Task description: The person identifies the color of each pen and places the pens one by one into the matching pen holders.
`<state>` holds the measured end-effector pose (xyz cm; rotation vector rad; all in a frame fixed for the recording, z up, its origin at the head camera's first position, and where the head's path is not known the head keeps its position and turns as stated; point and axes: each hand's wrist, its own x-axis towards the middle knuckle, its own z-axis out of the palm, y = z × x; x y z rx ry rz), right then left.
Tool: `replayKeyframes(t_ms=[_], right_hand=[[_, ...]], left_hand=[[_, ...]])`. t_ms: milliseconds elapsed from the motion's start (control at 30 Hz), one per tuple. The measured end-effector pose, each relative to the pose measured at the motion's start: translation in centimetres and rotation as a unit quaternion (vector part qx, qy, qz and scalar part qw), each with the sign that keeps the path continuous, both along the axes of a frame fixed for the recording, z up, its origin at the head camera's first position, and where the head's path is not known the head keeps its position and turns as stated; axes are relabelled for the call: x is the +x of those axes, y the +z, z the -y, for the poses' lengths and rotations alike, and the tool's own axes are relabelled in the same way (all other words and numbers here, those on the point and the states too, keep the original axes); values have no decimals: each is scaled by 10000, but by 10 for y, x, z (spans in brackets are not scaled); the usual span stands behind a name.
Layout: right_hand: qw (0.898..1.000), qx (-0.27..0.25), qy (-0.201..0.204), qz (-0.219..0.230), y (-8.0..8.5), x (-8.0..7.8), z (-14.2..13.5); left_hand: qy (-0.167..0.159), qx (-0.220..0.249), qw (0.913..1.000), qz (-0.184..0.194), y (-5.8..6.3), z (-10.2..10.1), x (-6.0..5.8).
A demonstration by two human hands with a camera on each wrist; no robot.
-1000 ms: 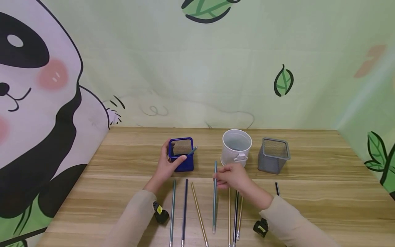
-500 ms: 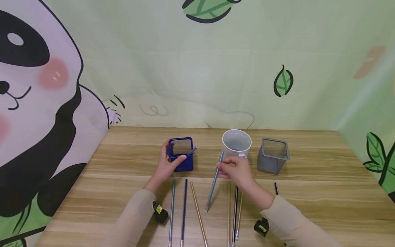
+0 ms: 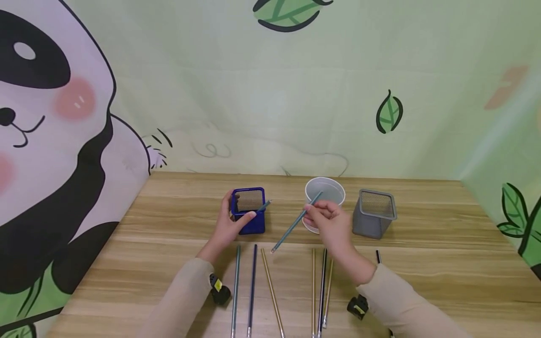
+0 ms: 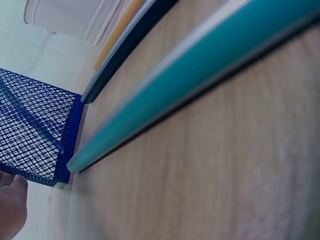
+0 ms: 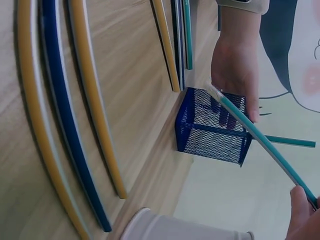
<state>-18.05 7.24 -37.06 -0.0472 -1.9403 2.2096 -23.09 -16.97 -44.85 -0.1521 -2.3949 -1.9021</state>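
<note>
The table (image 3: 169, 225) has a smooth surface with a striped wood grain. On it stands a blue cup (image 3: 255, 226) of wire mesh, square in shape, with a solid rim. One teal pencil (image 3: 265, 205) leans inside, and its upper end comes out over the right side. The left hand (image 3: 228, 230) grasps this cup, the thumb lying across the front wall and the other fingers around the left side.

The right hand (image 3: 331, 225) pinches another pencil, the held pencil (image 3: 289, 230), also teal, between thumb and fingers. It is tilted in the air: the end with the metal band points down towards the blue cup, and the other end overlaps the mouth of the white bucket (image 3: 331, 188). I cannot tell if this end is inside. The bucket is round and smooth; the hand covers part of it. Just beside it stands a grey cup (image 3: 372, 224), also square and of mesh.

Nearer to the person, thin straight pencils lie lengthwise: teal (image 3: 235, 291), dark blue (image 3: 252, 286) and gold (image 3: 272, 293) at left, then two gold ones with a dark one between. Both forearms reach forward in beige sleeves (image 3: 181, 295).
</note>
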Motion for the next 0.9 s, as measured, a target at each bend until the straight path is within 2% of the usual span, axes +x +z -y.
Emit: replayKeyframes(t_ms=[300,433,600,900], right_hand=[[9938,66,-466,-1008,11,-8,5],[9852,-20,-705,-1565,14,-11,8],[9723,-42,-799,-2196,16,-15,13],[9647,64,-928,-2465,20,-19,22]], left_hand=[[36,-10,10000,11,0,0,-1],[53,3,10000,14,0,1,0],[19,36,10000,-33,1,1,-1],[19,23,10000,9,1,0,1]])
